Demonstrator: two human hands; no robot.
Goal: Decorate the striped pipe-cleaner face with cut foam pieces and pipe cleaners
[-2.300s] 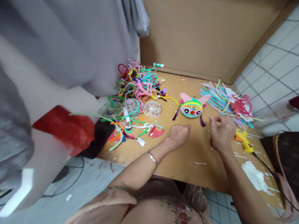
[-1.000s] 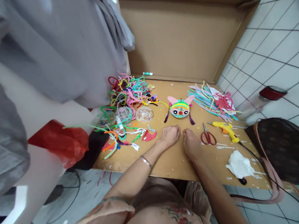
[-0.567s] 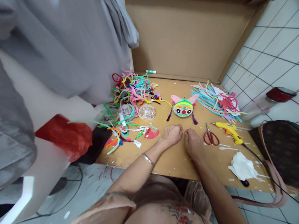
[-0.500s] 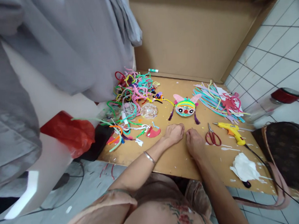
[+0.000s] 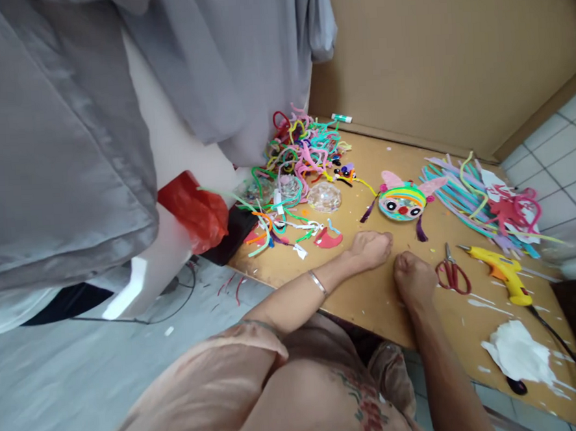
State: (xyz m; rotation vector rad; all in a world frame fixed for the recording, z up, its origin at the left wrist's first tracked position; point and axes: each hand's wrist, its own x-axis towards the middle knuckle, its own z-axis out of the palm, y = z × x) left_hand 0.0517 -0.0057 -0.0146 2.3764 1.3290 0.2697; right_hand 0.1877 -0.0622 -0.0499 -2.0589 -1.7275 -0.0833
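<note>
My left hand (image 5: 371,249) rests on the table as a loose fist, with a bracelet on the wrist. Close beside it, my right hand (image 5: 415,278) is also curled into a fist on the wood. Nothing shows in either one. Just beyond them lies a colourful animal-face craft (image 5: 402,202) with pink ears, round black-and-white eyes, a red nose and purple tassels. Red-handled scissors (image 5: 452,275) lie right of my right hand, and a yellow hot glue gun (image 5: 503,272) is farther right. A red cut-out piece (image 5: 328,238) sits left of my left hand.
Tangled pipe cleaners (image 5: 308,149) and a clear faceted ball (image 5: 324,197) lie at the back left. More pipe cleaners (image 5: 467,198) are bundled at the right. Crumpled white tissue (image 5: 518,351) is near the front right. A red plastic bag (image 5: 200,211) hangs past the table's left edge.
The view has swung to the left, so everything on the table appears farther right. Both fists stay on the table, and nothing has been picked up.
</note>
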